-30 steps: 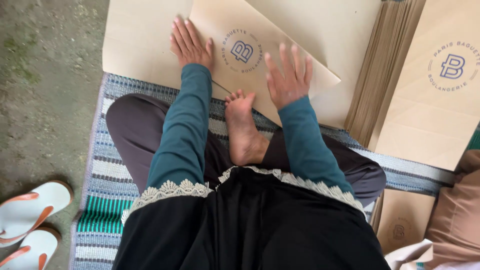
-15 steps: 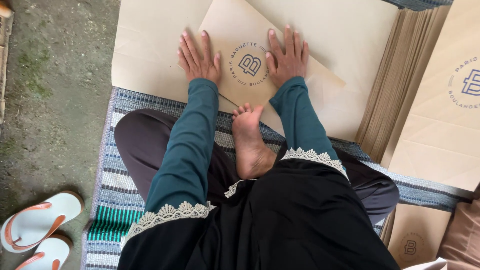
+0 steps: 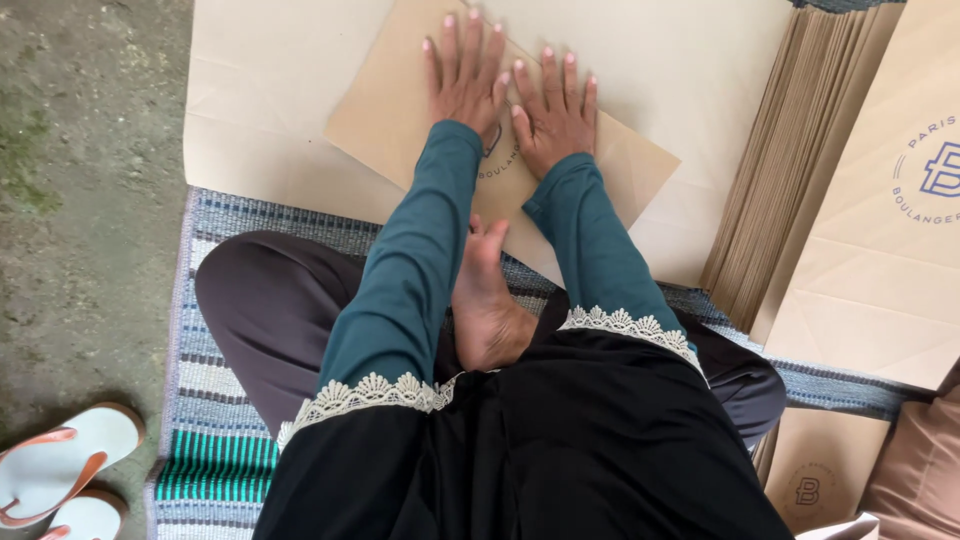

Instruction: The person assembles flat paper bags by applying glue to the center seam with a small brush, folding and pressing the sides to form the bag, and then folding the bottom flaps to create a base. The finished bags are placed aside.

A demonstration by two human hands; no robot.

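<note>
**Head view: both palms flat on a folded paper bag**

Head camera looked straight down on a person seated cross-legged on a striped woven mat (image 3: 215, 440). Left hand (image 3: 465, 85) lay open, fingers spread and pointing away from the body, palm pressed flat on a brown paper bag (image 3: 400, 125). Right hand (image 3: 555, 115) was likewise open and flat on the same bag, just beside the left, thumbs nearly touching. Neither hand gripped anything.

The bag sat at an angle, one corner toward the sitter, on top of a larger sheet of pale brown paper (image 3: 270, 110) spread over the ground in front of the mat. A round printed mark on the bag was mostly covered by the two hands and wrists.

One bare foot (image 3: 485, 310) rested sole-up between the forearms, toes touching the bag's near edge. Teal sleeves with cream lace trim ran from a black garment down to the wrists.

To the right stood a thick stack of flat paper bags (image 3: 770, 190) on edge, with a larger printed bag (image 3: 890, 250) lying against it. Another small bag (image 3: 820, 470) lay at lower right. A pair of white sandals with orange straps (image 3: 60, 475) sat on the concrete floor (image 3: 80, 200) at lower left, well apart from the hands.
</note>
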